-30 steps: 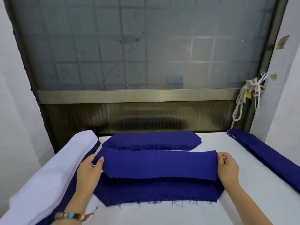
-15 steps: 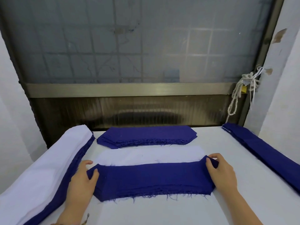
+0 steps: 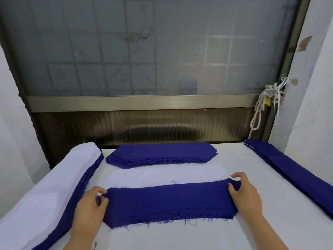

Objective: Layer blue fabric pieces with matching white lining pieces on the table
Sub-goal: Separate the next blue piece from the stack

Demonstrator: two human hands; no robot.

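Two hands hold the same blue fabric piece [image 3: 169, 201], one at each short end. The left hand [image 3: 90, 208] has its grip closed on the left end, thumb and fingers pinching the folded edge. The right hand [image 3: 246, 195] has its grip closed on the right end in the same way, with the cloth bunched a little under the fingers.

The blue piece lies on the counter [image 3: 270, 177] directly in front of the person, and its long axis runs left to right, from one hand to the other. Its near edge is frayed. Just behind it, on the far side, the white lining piece [image 3: 162, 175] lies flat with the same long axis, and only its far half is uncovered; its near part seems to go under the blue cloth.

So the relation that matters is simple: the uncovered lining is straight ahead of both hands, and neither hand is clearly nearer to it. I judge that the blue piece must be spread away from the person, with both ends moving together, until the edges match.

A stack of blue pieces [image 3: 162, 154] waits further back, touching nothing in the hands
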